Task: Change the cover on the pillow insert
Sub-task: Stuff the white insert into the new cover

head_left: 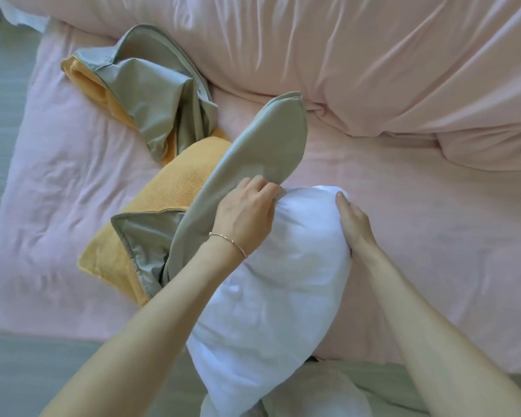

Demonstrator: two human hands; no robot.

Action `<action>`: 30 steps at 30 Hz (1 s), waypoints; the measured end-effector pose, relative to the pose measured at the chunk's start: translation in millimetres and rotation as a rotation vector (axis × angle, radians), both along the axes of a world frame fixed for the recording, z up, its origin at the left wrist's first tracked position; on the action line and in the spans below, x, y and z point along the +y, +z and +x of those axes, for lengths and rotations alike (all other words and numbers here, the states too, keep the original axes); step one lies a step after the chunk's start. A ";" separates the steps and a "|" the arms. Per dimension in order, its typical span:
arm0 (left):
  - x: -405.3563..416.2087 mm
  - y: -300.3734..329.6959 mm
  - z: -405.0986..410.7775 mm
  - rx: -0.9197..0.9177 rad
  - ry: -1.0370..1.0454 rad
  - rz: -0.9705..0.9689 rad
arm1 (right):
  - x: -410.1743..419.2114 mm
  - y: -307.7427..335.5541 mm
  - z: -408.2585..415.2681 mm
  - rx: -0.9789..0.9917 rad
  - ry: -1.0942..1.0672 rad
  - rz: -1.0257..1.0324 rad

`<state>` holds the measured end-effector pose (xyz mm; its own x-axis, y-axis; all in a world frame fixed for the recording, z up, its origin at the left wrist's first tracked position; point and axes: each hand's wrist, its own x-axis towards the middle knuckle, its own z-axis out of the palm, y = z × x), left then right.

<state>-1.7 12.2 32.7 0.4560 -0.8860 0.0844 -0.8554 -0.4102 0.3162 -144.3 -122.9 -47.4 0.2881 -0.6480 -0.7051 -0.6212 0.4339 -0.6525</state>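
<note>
A white pillow insert (280,284) lies at the near edge of the bed, bare along its whole visible length. My left hand (247,212) pinches the insert's far corner together with the edge of a grey cover (262,145), which stretches away to the upper left. My right hand (354,224) presses against the insert's right side, fingers spread over its far end. A second cover, orange outside and grey inside (151,200), lies flat under the grey one. Another crumpled grey-and-orange cover (145,94) sits further back on the left.
The bed carries a pink sheet (418,221) and a bunched pink duvet (373,61) across the back. Pale floor (3,85) runs along the bed's left side and near edge. A bracelet circles my left wrist.
</note>
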 end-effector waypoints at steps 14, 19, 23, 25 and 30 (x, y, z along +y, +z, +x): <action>2.0 6.5 29.3 -0.069 0.107 0.398 | 54.6 48.5 3.6 -0.181 0.222 -0.390; -20.7 38.4 22.9 0.279 0.399 0.262 | 36.9 94.8 2.4 -0.210 0.115 -0.518; -61.7 88.7 15.2 1.008 0.552 -0.127 | -23.4 176.6 -2.6 -0.301 0.078 -0.673; -81.7 109.9 7.2 1.238 0.543 -0.244 | -51.1 213.5 -7.8 -0.317 0.132 -0.754; -100.9 125.2 -9.2 1.457 0.514 -0.352 | -54.8 239.7 -7.0 -0.204 0.343 -1.001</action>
<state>-10.9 -88.7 157.8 0.5586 -0.6494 -0.5161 0.4548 -0.2806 0.8453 -151.4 -177.7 192.3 0.6160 -0.7663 0.1825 -0.4475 -0.5311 -0.7195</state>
